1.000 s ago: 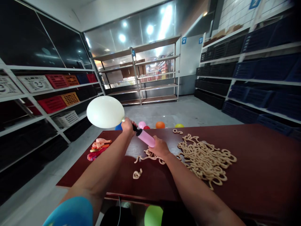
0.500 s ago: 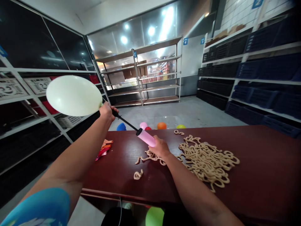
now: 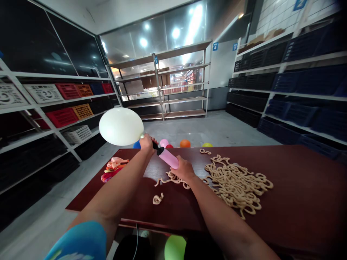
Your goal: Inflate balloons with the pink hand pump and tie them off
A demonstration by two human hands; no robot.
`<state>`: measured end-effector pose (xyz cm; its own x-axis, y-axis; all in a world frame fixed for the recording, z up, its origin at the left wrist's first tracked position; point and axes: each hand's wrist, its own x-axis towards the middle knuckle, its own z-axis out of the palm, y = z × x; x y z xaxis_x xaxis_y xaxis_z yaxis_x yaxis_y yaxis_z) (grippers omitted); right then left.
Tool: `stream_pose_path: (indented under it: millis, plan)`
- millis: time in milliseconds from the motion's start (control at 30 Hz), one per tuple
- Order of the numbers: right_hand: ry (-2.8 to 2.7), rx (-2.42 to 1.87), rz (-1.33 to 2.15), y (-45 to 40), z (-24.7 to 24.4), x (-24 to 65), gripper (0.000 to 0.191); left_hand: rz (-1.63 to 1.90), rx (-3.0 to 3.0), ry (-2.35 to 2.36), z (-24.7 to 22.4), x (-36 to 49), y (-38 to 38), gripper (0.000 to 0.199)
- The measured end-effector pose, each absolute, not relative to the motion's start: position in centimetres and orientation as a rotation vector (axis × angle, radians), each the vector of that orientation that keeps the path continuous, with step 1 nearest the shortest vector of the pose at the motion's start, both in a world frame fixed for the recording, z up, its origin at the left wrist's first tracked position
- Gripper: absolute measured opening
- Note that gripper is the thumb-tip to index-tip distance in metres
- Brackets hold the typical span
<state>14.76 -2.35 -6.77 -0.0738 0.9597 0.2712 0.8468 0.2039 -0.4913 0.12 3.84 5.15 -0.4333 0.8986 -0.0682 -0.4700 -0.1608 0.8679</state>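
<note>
My left hand (image 3: 148, 144) is closed round the black handle end of a balloon pump, pinning the neck of a pale, inflated white balloon (image 3: 121, 126) there. The balloon sticks out to the left of that hand. My right hand (image 3: 184, 169) wraps round the lower end of the pump's pink barrel (image 3: 168, 158). The pump slants over the table, its rod almost wholly inside the barrel. Curly beige strands (image 3: 235, 184) lie heaped to the right, with a small loose curl (image 3: 158, 199) nearer me. Left of my left forearm is a pile of uninflated balloons (image 3: 115, 167).
A dark red table (image 3: 295, 187) spans the front. Beyond its far edge show an orange balloon (image 3: 185, 143), a pink balloon (image 3: 164, 143) and a yellow balloon (image 3: 207, 144). A green balloon (image 3: 175, 247) sits below the near edge. Shelves with crates (image 3: 67, 91) line both sides.
My left hand has pushed the handle down and right toward the barrel, so the rod has slid in. The white balloon moved right with it. My right hand has stayed nearly still.
</note>
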Motion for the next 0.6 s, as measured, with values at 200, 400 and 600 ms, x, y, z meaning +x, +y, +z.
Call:
stream_pose_path:
  millis: [200,400,600]
  plan:
    - [-1.918,-1.652,0.257,-2.1,-6.8,14.8,0.036,1.83,0.641,1.079,9.1,-3.1,4.8,0.027]
    - [-1.912,-1.638,0.283,-1.7,-7.1,14.7,0.038,1.941,0.674,1.075,14.5,-8.0,5.8,0.027]
    - [-1.978,-1.638,0.243,-2.1,-7.4,14.5,0.035,1.934,0.619,1.092,12.8,-7.4,5.7,0.027]
